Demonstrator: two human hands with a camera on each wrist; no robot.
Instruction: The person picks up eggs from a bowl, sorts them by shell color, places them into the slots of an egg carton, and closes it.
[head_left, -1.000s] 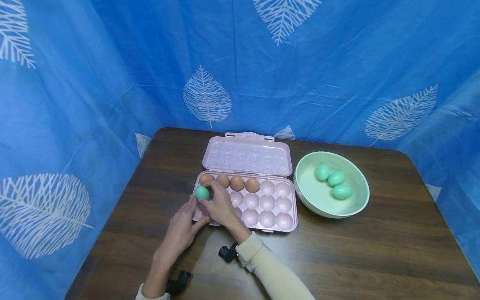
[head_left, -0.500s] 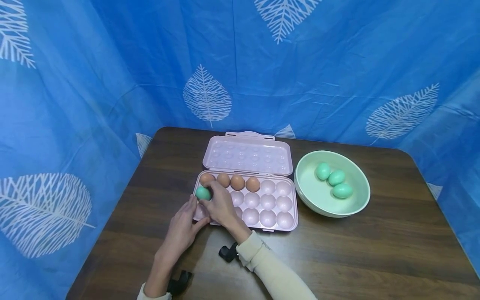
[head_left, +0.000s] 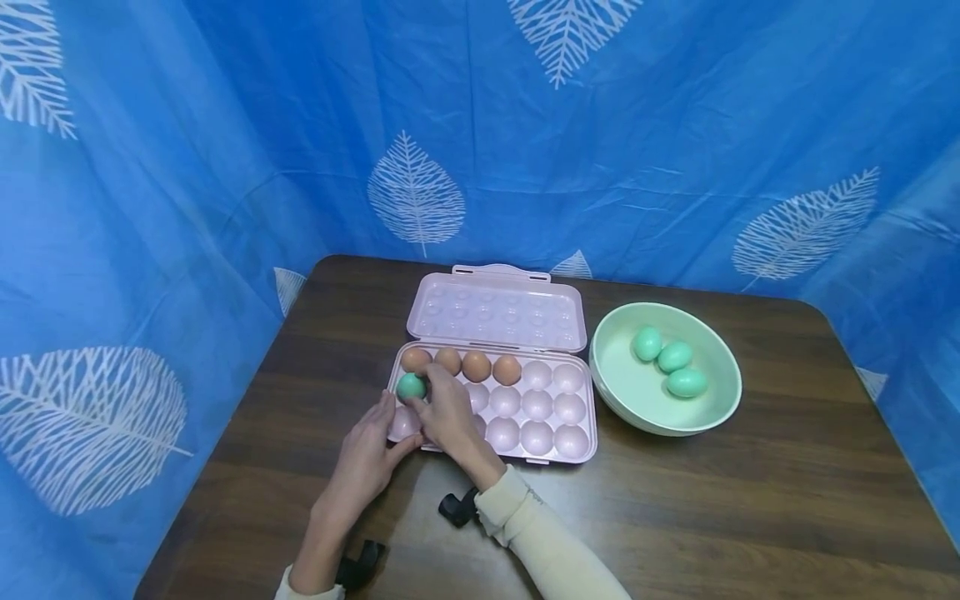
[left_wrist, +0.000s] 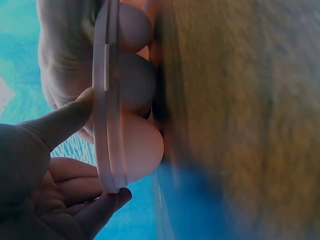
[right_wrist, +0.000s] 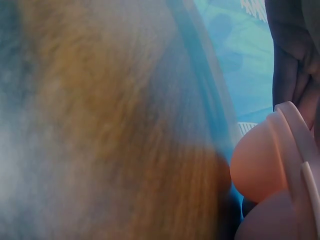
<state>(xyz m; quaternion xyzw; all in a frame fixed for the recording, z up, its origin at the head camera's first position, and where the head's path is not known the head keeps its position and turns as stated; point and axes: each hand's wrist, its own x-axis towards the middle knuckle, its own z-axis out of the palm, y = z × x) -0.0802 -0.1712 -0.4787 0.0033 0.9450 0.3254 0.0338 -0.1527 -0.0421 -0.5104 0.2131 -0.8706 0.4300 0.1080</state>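
Observation:
A pink egg tray lies with its lid laid back on the table. Several brown eggs sit in the left part of its back row. My right hand reaches over the tray and pinches a green egg at the leftmost cell of the middle row; whether the egg touches the bottom there is hidden. At the front left corner, my left hand grips the tray, its thumb on the front rim and its other fingers round the left side. The undersides of several cells show in the left wrist view.
A light green bowl with 3 green eggs stands just right of the tray. The dark wooden table stretches to the right and front. A blue curtain with white leaf prints hangs behind and at the sides.
The green egg and the right fingers have shifted very slightly to the right over the cell. My left hand keeps its place at the tray's corner.

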